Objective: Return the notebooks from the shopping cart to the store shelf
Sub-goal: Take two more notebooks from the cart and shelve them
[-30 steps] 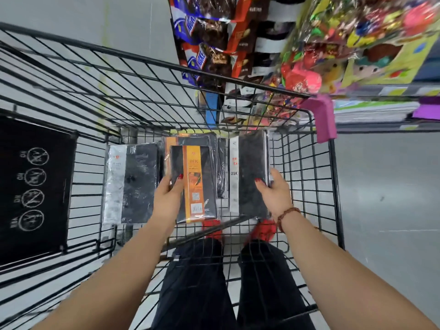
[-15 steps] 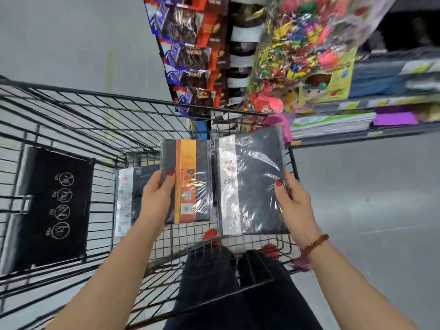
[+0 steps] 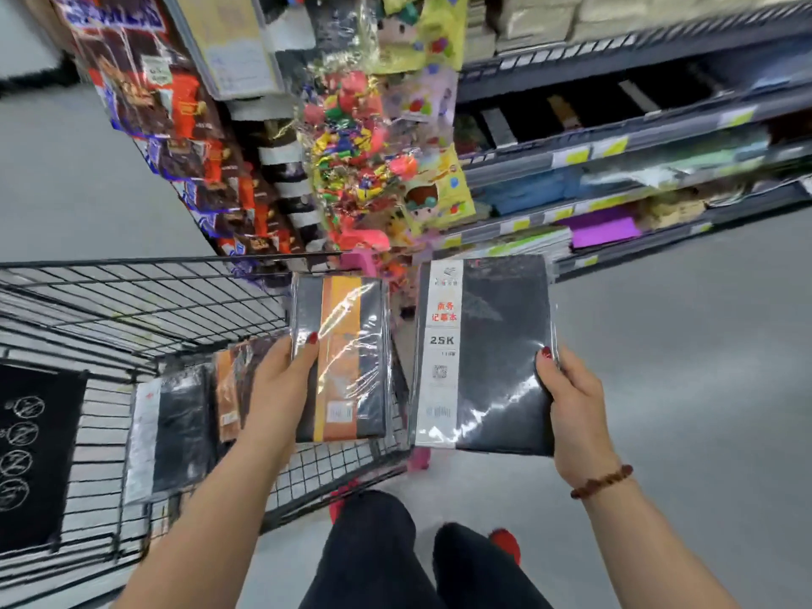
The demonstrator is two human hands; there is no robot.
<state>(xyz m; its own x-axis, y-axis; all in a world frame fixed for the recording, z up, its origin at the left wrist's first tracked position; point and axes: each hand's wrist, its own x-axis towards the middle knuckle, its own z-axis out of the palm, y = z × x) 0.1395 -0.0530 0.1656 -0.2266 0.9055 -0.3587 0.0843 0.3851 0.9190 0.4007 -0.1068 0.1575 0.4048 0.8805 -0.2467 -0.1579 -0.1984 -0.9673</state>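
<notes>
My left hand (image 3: 281, 384) grips a plastic-wrapped black notebook with an orange band (image 3: 347, 358) by its left edge, above the right end of the wire shopping cart (image 3: 132, 296). My right hand (image 3: 571, 402) grips a larger wrapped black notebook with a white label strip (image 3: 487, 353) by its right edge, held out over the floor to the right of the cart. Two more wrapped notebooks stand in the cart: a black and white one (image 3: 171, 432) and an orange-banded one (image 3: 228, 393). The store shelf (image 3: 615, 160) runs across the upper right with stacked stationery.
A rack of chocolate bars (image 3: 175, 125) and hanging bags of colourful toys (image 3: 360, 160) stand just beyond the cart. A black sign panel (image 3: 30, 450) hangs on the cart's left end. Grey floor (image 3: 703, 389) lies to the right. My legs and red shoes show below.
Both hands lifted their notebooks up out of the cart and rightward. The right notebook has swung past the cart's edge over the floor, and the view turned toward the shelves.
</notes>
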